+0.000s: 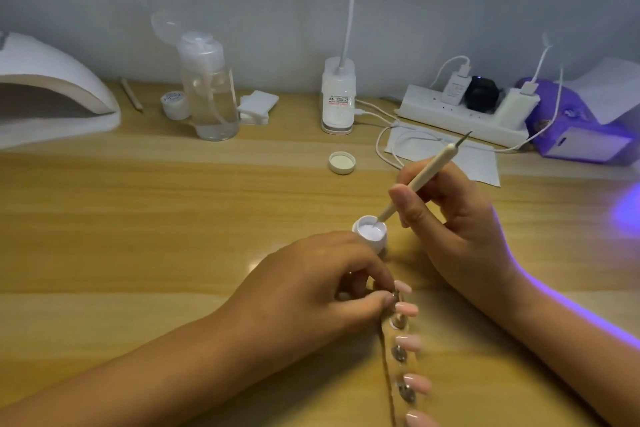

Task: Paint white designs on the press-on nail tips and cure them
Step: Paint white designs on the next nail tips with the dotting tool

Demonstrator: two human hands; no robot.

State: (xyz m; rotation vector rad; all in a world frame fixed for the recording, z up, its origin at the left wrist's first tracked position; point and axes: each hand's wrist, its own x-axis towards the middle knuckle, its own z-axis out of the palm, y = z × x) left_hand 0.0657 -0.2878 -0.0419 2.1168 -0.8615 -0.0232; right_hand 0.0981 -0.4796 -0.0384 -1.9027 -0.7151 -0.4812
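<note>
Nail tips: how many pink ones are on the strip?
5 nail tips in a row down the holder strip: top, second, third, fourth, fifth at the bottom edge. The left hand may hide more.

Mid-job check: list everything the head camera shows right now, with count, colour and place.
nail tips: five, pink, in a row on the holder strip
holder strip: one, clear, near edge
gel pot: one, white, open, between the hands
lid: one, white, beyond the pot
dotting tool: one, cream, lower tip at the pot
curing lamp: one, white, far left
bottle: one, clear, back left
small jar: one, white, left of bottle
pads: one stack, white, right of bottle
power strip: one, white, back right
table: one, wooden
left hand: pinches holder strip
right hand: holds dotting tool
</note>
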